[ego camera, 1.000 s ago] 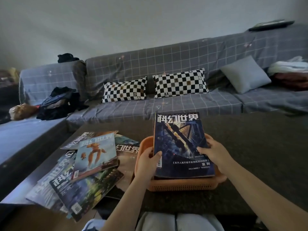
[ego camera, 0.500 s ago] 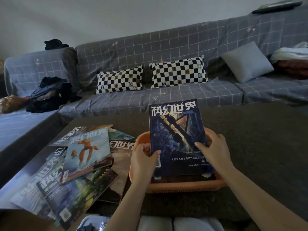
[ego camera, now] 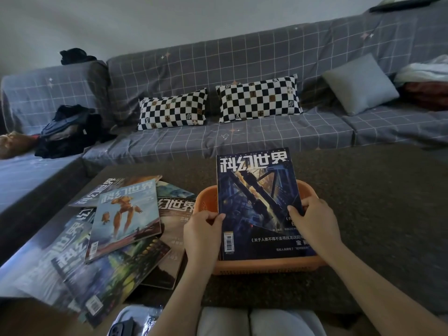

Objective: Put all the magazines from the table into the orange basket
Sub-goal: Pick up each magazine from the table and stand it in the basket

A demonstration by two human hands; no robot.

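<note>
now both hands (ego camera: 202, 235) grip magazine (ego camera: 257, 197) over basket (ego camera: 206, 201).

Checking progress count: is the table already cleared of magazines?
No, a pile of magazines lies on the table left of the orange basket.

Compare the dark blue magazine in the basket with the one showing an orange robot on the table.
The dark blue magazine stands tilted in the orange basket; the orange-robot magazine lies flat atop the pile. The left hand and right hand hold the blue magazine's edges; no hand touches the robot one. The blue cover is dark, the robot cover pale. Both carry the same white title characters.
</note>
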